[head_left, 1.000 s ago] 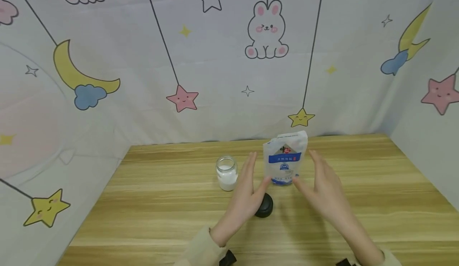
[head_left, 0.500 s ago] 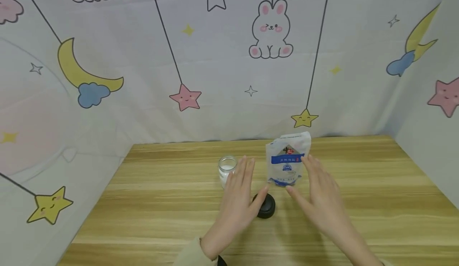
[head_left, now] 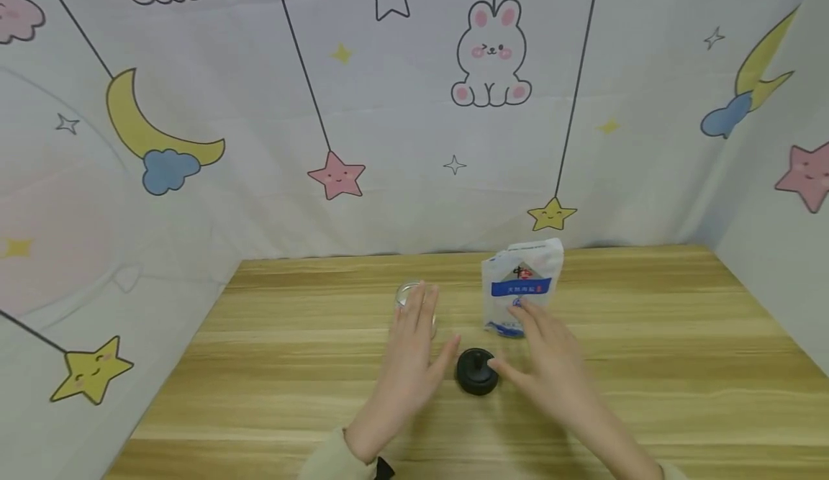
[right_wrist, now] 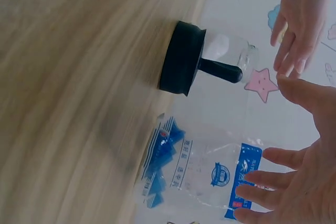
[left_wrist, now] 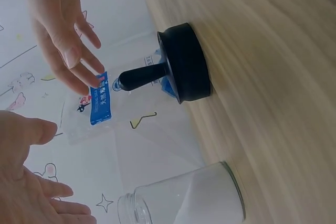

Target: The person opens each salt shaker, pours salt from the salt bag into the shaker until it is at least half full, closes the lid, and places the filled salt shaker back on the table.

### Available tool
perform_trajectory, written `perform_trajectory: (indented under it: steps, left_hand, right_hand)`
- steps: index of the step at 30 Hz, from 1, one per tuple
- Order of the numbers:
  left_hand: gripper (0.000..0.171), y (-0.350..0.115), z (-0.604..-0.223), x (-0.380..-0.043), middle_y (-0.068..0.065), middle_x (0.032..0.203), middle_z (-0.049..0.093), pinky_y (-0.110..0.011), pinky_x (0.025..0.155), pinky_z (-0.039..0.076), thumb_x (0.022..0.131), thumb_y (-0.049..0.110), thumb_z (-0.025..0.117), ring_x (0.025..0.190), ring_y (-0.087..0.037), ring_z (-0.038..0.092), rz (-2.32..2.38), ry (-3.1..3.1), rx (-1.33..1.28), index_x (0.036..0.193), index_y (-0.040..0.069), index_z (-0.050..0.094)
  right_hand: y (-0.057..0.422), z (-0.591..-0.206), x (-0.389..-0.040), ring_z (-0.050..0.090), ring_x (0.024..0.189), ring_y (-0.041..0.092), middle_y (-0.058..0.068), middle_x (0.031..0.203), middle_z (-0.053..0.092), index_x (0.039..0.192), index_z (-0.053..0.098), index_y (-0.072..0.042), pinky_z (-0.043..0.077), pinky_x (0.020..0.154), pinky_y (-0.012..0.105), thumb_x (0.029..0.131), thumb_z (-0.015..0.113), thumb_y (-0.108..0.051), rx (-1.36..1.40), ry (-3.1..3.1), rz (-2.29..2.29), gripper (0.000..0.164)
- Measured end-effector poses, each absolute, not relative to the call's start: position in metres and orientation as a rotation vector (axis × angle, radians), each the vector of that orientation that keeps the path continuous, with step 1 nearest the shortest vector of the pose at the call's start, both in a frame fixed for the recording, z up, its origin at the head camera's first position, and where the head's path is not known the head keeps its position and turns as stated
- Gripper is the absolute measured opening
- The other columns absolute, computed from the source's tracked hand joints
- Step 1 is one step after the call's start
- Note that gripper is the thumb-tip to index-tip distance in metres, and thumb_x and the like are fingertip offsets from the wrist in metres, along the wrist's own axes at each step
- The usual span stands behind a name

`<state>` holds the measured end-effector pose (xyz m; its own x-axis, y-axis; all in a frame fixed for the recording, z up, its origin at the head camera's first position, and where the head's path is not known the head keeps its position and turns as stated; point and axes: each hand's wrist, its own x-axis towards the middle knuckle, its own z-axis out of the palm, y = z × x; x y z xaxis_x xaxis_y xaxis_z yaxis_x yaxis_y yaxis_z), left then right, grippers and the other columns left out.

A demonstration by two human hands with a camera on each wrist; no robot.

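Observation:
Between my two hands a round black lid rests on the table, its slim handle pointing up in both wrist views. My left hand hovers to its left with fingers extended, overlapping the glass jar in the head view. White contents fill part of that jar, whose mouth is uncovered. To the lid's right is my right hand, fingers spread and relaxed, its thumb tip overlapping the lid's edge in the head view. Behind it stands a white and blue plastic pouch with printed characters. Neither hand holds anything.
A wood-grain table carries these things. White cloth printed with stars, moons and a rabbit hangs behind it and along both sides. The pouch stands near the table's back edge, right of the jar.
Both hands have shifted left and nearer to me, the right one now lower beside the lid. The left hand has uncovered the lid and now covers more of the jar.

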<state>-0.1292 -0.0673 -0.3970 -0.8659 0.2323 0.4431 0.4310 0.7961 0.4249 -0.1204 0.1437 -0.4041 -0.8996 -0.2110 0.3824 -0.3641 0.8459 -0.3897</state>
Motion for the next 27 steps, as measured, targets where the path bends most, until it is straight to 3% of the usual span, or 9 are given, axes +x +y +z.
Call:
perform_trajectory:
  steps: [12,27]
  left_hand:
    - [0.073,-0.079,-0.403,-0.139,-0.021,0.155,0.030,-0.058,0.117,0.024,0.091,0.032,0.064,0.145,-0.035,0.027,-0.708,-2.575,-0.478,0.148,0.002,0.030]
    - [0.077,-0.086,-0.409,-0.153,-0.020,0.157,0.026,-0.058,0.118,0.021,0.091,0.033,0.065,0.146,-0.036,0.024,-0.730,-2.629,-0.421,0.151,0.004,0.025]
  right_hand:
    - [0.129,-0.410,-0.123,0.046,0.130,0.040,0.017,0.140,0.051,0.136,0.050,-0.008,0.036,0.106,0.063,0.071,0.080,-0.051,0.530,-2.735,0.607,0.083]
    - [0.119,-0.419,-0.126,0.054,0.123,0.035,0.014,0.133,0.058,0.136,0.049,-0.008,0.044,0.102,0.055,0.070,0.084,-0.041,0.546,-2.861,0.661,0.082]
